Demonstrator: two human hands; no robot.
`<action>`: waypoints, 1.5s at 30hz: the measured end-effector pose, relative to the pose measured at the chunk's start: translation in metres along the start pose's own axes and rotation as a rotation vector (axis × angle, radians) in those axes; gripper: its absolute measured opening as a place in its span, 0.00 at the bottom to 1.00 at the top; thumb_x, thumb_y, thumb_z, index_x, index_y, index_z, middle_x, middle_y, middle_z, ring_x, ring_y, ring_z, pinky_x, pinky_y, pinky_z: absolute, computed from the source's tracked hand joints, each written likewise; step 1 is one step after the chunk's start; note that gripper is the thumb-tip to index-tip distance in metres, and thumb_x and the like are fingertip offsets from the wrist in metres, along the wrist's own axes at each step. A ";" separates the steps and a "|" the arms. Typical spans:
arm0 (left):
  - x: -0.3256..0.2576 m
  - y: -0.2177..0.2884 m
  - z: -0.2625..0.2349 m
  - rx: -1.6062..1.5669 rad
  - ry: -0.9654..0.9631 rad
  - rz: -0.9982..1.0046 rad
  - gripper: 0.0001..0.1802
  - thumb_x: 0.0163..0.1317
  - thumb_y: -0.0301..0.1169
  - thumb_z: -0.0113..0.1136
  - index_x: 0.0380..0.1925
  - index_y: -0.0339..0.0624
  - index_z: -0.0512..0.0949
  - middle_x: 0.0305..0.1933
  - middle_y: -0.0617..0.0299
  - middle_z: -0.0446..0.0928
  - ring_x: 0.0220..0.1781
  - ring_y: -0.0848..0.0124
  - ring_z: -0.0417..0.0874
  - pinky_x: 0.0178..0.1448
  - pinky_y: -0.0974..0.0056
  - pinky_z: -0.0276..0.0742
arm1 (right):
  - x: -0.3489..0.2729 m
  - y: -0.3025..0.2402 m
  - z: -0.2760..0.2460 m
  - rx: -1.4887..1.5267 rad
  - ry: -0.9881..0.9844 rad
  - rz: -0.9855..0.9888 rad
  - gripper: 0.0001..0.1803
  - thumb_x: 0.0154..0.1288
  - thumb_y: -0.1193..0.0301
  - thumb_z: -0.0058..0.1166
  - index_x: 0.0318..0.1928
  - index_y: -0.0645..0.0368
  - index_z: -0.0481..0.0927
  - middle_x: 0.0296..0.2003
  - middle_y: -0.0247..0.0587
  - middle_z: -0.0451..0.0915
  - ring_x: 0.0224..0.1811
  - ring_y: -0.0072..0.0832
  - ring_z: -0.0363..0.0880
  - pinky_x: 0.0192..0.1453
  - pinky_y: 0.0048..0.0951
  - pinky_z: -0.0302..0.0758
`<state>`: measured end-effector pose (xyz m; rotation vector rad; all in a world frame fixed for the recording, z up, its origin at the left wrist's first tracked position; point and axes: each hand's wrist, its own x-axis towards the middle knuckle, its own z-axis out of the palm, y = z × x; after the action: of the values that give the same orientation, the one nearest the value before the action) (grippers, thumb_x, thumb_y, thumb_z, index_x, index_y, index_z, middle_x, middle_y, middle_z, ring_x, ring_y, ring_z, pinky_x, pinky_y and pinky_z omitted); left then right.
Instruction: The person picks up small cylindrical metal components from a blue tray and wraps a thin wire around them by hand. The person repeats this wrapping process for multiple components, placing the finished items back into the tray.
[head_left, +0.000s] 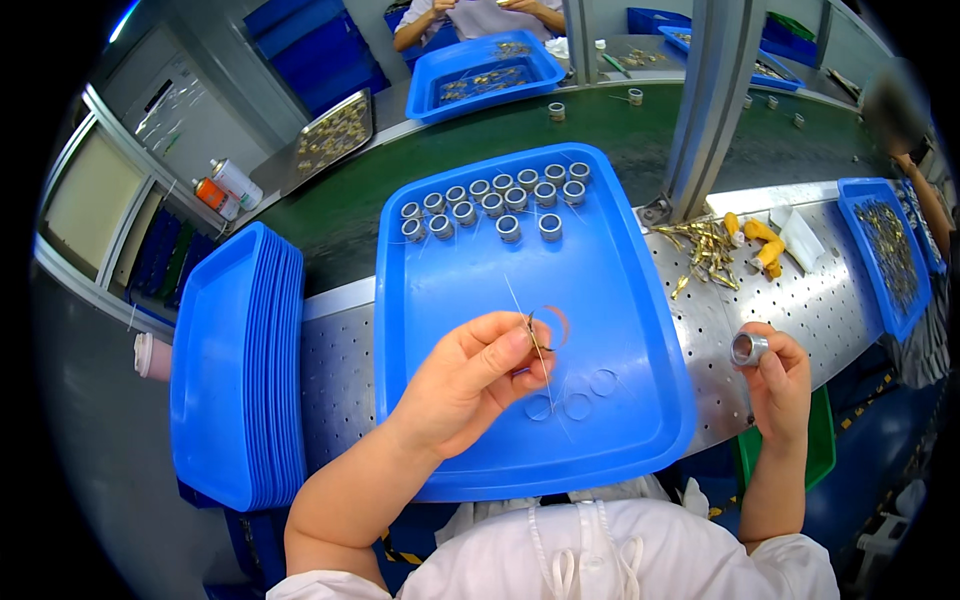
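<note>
Two bare hands work over a blue tray [640, 400], each pinching a small part.

The left hand [470, 375], at centre frame, bends inward with thumb and fingertips closed on a thin ring [548, 325] and a fine wire; the ring is blurred and partly hidden by the fingers. The right hand [775, 375], at centre right over the perforated metal bench [830, 300], grips a short metal sleeve [749, 348] upright. More metal sleeves [495, 200] stand in rows at the tray's upper end.
</note>
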<state>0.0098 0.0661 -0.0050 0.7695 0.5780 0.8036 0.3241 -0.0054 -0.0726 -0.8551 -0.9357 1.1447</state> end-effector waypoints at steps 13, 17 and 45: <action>0.023 0.001 -0.008 1.864 -0.409 0.322 0.05 0.51 0.25 0.62 0.29 0.38 0.77 0.34 0.58 0.76 0.37 0.59 0.77 0.42 0.61 0.75 | -0.010 -0.001 -0.017 -0.012 0.081 -0.037 0.07 0.60 0.72 0.57 0.37 0.64 0.78 0.46 0.46 0.76 0.42 0.28 0.77 0.47 0.29 0.75; 0.024 0.010 -0.012 1.791 -0.452 0.261 0.07 0.51 0.25 0.62 0.32 0.38 0.77 0.36 0.57 0.76 0.41 0.59 0.77 0.44 0.61 0.75 | -0.014 -0.006 -0.017 -0.068 0.109 -0.057 0.05 0.60 0.75 0.56 0.35 0.64 0.79 0.46 0.46 0.76 0.41 0.28 0.77 0.47 0.28 0.75; -0.028 0.026 -0.025 1.646 -0.168 0.230 0.17 0.47 0.24 0.65 0.40 0.41 0.78 0.42 0.54 0.76 0.44 0.56 0.76 0.48 0.59 0.73 | 0.012 -0.041 -0.183 -1.329 0.946 -0.521 0.11 0.56 0.78 0.51 0.41 0.61 0.79 0.36 0.40 0.78 0.37 0.29 0.76 0.42 0.26 0.72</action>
<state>-0.0353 0.0649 0.0052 2.4054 0.9719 0.2994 0.5090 -0.0169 -0.1017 -1.8121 -0.9187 -0.5310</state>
